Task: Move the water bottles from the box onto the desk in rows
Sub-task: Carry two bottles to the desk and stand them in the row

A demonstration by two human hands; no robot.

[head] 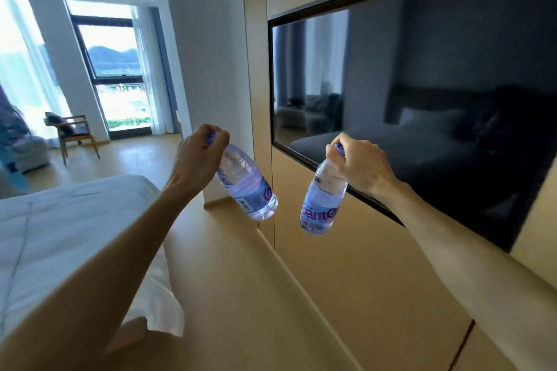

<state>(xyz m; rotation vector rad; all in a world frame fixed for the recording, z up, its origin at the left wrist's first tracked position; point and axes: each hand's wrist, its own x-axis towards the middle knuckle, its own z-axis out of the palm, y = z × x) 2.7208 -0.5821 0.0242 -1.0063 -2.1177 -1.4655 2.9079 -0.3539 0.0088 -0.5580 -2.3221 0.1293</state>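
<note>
The person held both arms stretched forward, each hand carrying one bottle in the air. The left hand (200,156) had its fingers curled round the purple cap and neck of a small clear plastic water bottle with a purple label (247,187). This left bottle hung tilted, with its bottom pointing down and to the right, and a barcode was visible on its label. The right hand (357,164) gripped in the same way the cap of a second clear plastic water bottle with a purple label and pink letters (322,197). The second bottle hung almost upright, leaning only a little. The two bottles were near each other but apart, and neither touched any surface.

Behind the right hand a large dark flat screen (422,105) was set in a beige wooden wall panel (361,265). Below the left arm lay a bed with white bedding (60,226), and the light wooden floor (241,295) ran between the bed and the wall. Far at the left a wooden armchair (70,132) stood near a tall window with a dark frame (111,69). The box and the desk were not in the view.
</note>
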